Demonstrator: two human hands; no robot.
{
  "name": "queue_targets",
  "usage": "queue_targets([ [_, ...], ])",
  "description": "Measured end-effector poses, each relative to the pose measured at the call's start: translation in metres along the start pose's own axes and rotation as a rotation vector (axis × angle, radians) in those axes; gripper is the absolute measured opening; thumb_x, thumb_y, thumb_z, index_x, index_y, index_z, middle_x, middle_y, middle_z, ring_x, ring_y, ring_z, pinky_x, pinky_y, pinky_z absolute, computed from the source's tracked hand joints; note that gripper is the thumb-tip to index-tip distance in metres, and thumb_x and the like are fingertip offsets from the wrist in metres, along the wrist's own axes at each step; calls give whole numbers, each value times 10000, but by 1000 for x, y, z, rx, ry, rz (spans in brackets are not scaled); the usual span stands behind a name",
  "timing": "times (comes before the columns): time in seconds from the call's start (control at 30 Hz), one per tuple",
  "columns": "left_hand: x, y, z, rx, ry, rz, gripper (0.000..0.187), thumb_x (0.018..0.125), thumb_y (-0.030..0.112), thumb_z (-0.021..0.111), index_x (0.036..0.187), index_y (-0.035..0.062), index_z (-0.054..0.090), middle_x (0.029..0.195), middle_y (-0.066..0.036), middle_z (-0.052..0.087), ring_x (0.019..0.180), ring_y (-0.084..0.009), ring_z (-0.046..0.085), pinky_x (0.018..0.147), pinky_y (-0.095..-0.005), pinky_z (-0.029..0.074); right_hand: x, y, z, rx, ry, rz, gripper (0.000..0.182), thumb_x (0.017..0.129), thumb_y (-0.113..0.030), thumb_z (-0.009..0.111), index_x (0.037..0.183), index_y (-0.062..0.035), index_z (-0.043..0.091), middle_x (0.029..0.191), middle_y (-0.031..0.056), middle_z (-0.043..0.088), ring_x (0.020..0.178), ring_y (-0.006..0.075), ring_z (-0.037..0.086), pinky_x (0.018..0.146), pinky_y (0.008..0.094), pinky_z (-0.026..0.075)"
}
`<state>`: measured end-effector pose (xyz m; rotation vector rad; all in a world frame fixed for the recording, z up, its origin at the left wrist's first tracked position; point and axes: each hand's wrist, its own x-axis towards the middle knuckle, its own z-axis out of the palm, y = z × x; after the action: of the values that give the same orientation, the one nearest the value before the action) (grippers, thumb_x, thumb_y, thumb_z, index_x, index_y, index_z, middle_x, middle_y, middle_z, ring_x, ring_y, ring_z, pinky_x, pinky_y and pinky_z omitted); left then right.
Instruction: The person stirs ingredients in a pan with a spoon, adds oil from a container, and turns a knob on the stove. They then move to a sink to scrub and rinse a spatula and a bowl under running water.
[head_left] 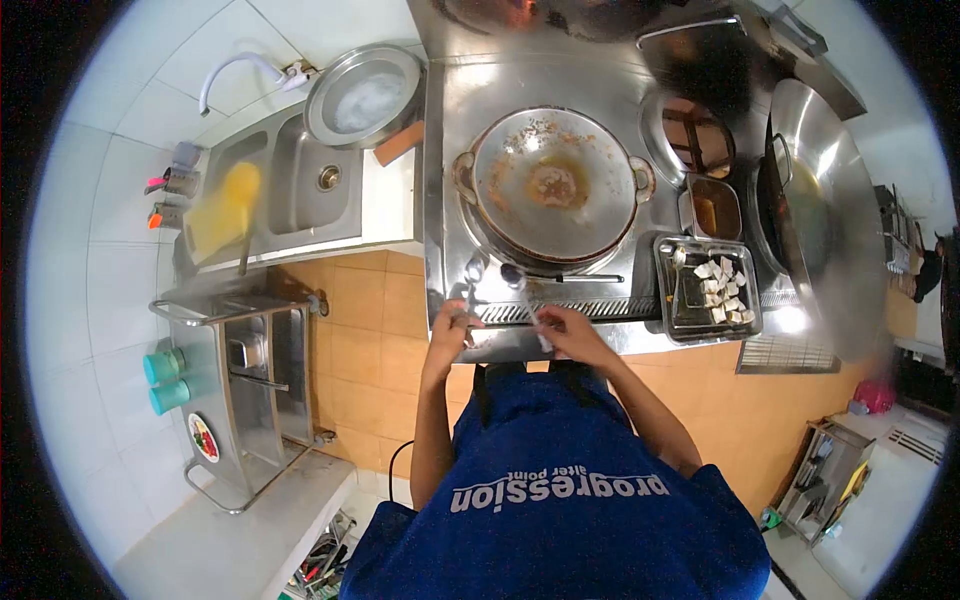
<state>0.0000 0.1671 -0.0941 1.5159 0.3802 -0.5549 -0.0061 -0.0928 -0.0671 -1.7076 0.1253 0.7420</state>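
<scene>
My left hand is closed round the handle of a metal spoon, whose bowl points toward the stove. In my right hand is a second spoon, with something dark at its bowl end and a pale, blurred handle. Both hands are at the stove's front edge, the two spoon bowls close together. Just beyond them a two-handled wok sits on the burner, with a little yellowish oil and brown residue inside. A slim dark-and-silver rod lies in front of the wok.
Right of the wok are a metal tray of white cubes, a small container with brown liquid and a large wok. At left are a sink, a metal basin of cloudy water and a steel trolley.
</scene>
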Motion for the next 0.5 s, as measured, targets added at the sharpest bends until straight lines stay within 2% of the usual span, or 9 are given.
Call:
queue_targets([
  [0.03,0,8,-4,-13,34,-9,267,854,38,406,1120,60,411,758,-93,633,525,-91,485,463,-232,356,-3,-13,-15,-105,34,-15,332,852,-206,593,1116,-6,570,938,128,650,639,173,619,593,338,508],
  [0.07,4,7,-9,-19,42,0,267,854,38,406,1120,60,411,758,-93,633,525,-91,485,463,-232,356,-1,-25,-32,-209,71,-31,335,856,-210,585,1123,-8,568,958,136,652,646,190,624,626,349,505],
  [0.13,16,0,-16,49,94,104,232,860,31,397,1086,43,445,695,-60,592,527,-77,448,473,-238,345,13,-24,-69,-353,277,-222,312,850,-208,583,1100,-21,597,924,149,659,679,222,630,655,344,495],
  [0.2,19,12,-12,54,142,106,197,868,33,407,1051,35,481,646,-29,540,542,-79,431,489,-251,340,23,-54,-107,-482,409,-136,265,827,-190,586,1028,-25,639,894,169,659,756,288,636,723,371,488],
  [0.27,27,8,-11,102,195,295,189,872,48,438,1052,39,496,629,-16,521,555,-89,437,500,-265,346,62,-36,-151,-794,602,-342,210,797,-165,592,928,-21,668,875,187,653,808,335,628,751,408,485],
  [0.4,16,46,2,174,252,347,186,873,66,470,1053,53,513,609,-22,505,548,-104,434,506,-287,353,90,-68,-182,-1019,491,-300,184,778,-144,593,890,-20,672,882,206,645,819,360,622,755,434,484],
  [0.47,7,62,8,317,318,314,189,872,64,472,1055,62,519,586,-35,483,543,-114,431,511,-297,358,100,-80,-183,-1103,288,-224,174,754,-143,624,873,-26,673,852,215,641,823,363,626,747,439,491],
  [0.5,7,63,10,314,334,314,189,872,64,472,1055,62,519,586,-35,483,543,-114,431,511,-297,358,108,-78,-187,-1107,278,-238,174,754,-143,624,873,-26,673,852,215,641,823,363,626,747,439,491],
])
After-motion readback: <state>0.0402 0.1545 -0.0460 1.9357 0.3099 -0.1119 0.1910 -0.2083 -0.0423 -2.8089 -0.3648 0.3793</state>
